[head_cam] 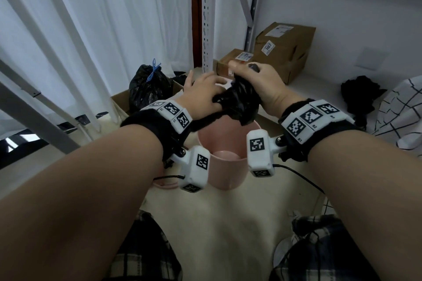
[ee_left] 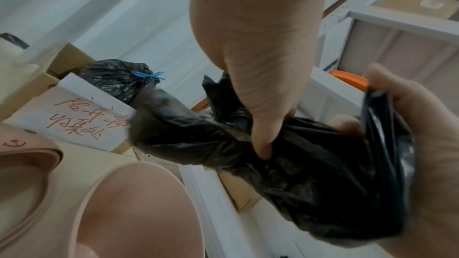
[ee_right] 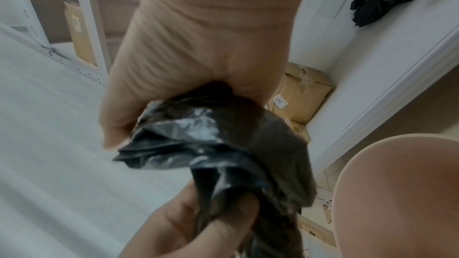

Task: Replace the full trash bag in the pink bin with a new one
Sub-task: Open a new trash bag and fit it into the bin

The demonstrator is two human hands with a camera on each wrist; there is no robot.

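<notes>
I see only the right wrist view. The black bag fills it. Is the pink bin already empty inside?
Observer: Yes. In the head view the pink bin has a bare bottom, no liner.
Operator: Where is the full bag?
Observer: A tied black bag with a blue tie sits in a cardboard box, left of the bin.
Operator: Do both hands hold the new bag?
Observer: Yes. Left hand and right hand grip the crumpled new bag above the bin.

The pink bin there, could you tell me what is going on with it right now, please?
A person holds a crumpled black trash bag above the pink bin, the left hand and right hand both gripping it. The bin has no liner in it. A tied full black bag with a blue tie sits in a cardboard box by the curtain.
</notes>
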